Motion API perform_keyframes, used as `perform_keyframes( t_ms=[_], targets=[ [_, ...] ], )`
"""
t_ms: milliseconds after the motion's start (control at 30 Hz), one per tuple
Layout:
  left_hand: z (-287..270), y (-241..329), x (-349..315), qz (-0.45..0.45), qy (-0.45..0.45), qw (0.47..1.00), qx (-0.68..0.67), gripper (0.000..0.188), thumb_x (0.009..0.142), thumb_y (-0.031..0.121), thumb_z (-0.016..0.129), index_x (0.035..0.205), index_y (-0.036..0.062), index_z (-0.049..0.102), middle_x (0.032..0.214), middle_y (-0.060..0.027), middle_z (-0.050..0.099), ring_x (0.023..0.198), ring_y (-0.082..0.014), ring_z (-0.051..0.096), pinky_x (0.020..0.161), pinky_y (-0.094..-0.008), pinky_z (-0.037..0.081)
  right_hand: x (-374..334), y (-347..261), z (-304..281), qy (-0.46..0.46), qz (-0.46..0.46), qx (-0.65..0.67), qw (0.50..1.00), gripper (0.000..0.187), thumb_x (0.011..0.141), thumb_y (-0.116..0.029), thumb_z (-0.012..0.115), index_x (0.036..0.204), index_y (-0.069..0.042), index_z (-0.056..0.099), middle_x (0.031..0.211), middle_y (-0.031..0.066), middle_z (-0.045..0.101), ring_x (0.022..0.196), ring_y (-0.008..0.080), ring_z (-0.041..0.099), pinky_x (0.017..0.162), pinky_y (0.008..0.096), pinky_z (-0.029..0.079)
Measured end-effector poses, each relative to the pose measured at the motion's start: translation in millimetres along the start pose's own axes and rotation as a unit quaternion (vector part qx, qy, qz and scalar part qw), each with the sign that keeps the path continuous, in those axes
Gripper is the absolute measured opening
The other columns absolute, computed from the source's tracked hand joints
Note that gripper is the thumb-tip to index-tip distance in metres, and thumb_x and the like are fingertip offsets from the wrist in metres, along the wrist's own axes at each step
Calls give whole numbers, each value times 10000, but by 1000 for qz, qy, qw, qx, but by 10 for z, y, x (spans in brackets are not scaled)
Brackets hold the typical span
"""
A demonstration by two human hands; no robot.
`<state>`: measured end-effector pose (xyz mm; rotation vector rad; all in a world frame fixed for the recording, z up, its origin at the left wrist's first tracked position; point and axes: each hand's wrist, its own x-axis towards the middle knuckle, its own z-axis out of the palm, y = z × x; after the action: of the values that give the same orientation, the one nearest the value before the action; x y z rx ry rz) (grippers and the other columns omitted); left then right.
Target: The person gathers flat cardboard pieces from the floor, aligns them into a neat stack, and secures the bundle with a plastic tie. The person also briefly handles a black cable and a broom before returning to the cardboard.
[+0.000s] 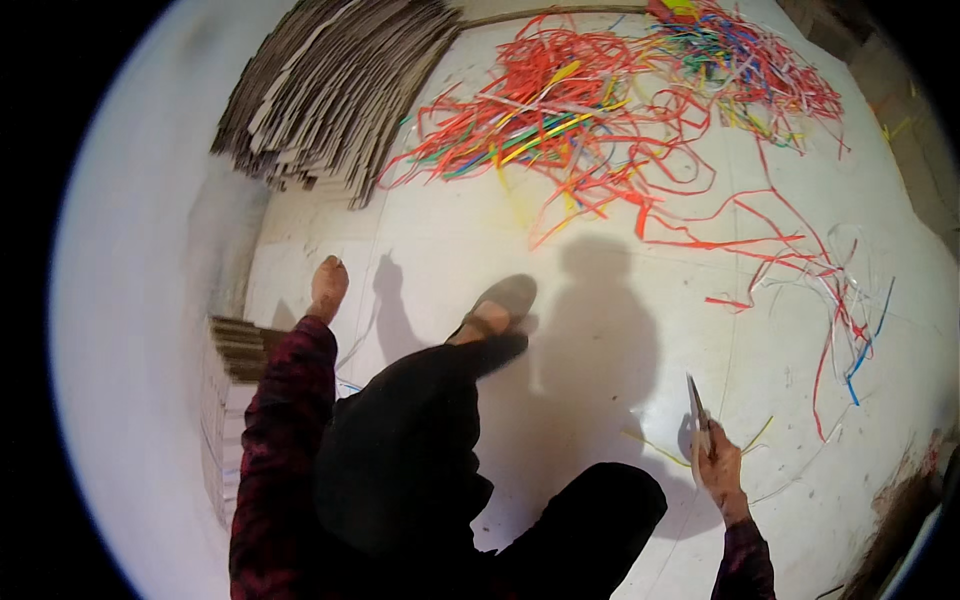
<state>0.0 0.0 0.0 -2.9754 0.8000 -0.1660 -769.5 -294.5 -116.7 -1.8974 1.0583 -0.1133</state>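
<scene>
Out at the left, my left hand is raised in front of its dark red patterned sleeve, above the pale floor. Its fingers look curled in, and whatever they may hold is hidden. On the right, my right hand is closed around a slim, pointed blade, perhaps a knife or scissors. The blade's tip points away from me. A thin yellow strap lies on the floor beside that hand.
A large stack of flat cardboard stands at the far left. Tangled red, yellow, green and blue straps cover the far floor and trail right. Close to my left arm is a smaller cardboard stack. My shoe is planted mid-floor.
</scene>
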Motion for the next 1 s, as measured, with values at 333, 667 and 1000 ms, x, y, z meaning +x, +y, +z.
perform_keyframes(
  t_ms=[333,667,1000],
  targets=[
    [1638,715,863,191,-212,884,371,120,723,108,648,830,152,680,876,-59,670,912,-197,641,751,-282,487,-122,-170,-792,135,73,-81,985,434,806,-23,547,1229,50,481,981,206,643,775,308,658,652,314,519],
    [2060,2616,2593,171,30,976,-132,299,863,259,516,1000,3,585,861,-223,625,782,-358,629,686,-443,512,396,-1043,-1027,187,165,-217,944,330,855,-69,558,1150,73,518,894,218,636,807,319,658,667,335,508],
    [294,7667,2469,415,-312,685,-512,305,876,275,543,1055,31,568,875,-59,588,746,-184,568,696,-338,455,-77,-2351,-948,103,375,-294,873,359,901,-265,572,1178,-37,559,934,224,649,775,322,644,667,396,510]
  ],
)
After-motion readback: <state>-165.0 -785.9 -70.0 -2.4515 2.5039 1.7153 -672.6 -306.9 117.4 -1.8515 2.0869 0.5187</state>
